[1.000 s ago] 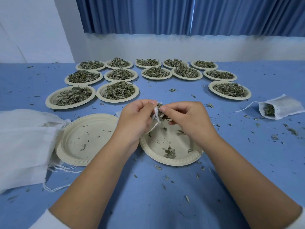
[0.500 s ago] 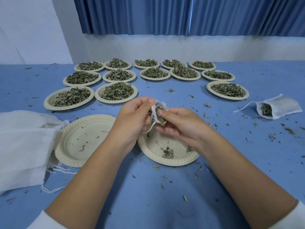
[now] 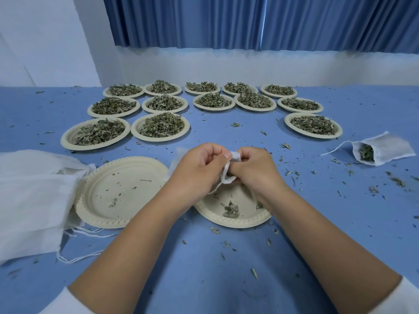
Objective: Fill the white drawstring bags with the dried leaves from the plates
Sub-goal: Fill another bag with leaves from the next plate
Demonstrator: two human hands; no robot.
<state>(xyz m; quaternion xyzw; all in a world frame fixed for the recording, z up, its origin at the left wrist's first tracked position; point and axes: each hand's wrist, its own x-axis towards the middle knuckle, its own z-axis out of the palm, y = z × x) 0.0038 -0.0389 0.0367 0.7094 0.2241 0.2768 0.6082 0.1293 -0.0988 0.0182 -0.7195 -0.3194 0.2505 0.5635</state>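
On the blue table (image 3: pixel 204 273), heaped plates (image 3: pixel 161 126) wait beyond the near-empty plate (image 3: pixel 240 222). A pile of unfilled bags (image 3: pixel 29 200) lies to its left and a filled bag (image 3: pixel 383 150) well to its right. Above it, the left hand (image 3: pixel 199 171) pinches the white drawstring bag (image 3: pixel 226 176). The right hand (image 3: pixel 256 171), carrying leaves a second ago, now curls into its mouth. This plate's share looks nearly bagged.

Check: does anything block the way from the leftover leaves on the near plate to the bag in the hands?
Nothing visible does. Both the left hand and right hand hold the bag right above that plate, and the leftover leaves lie uncovered just beneath it.
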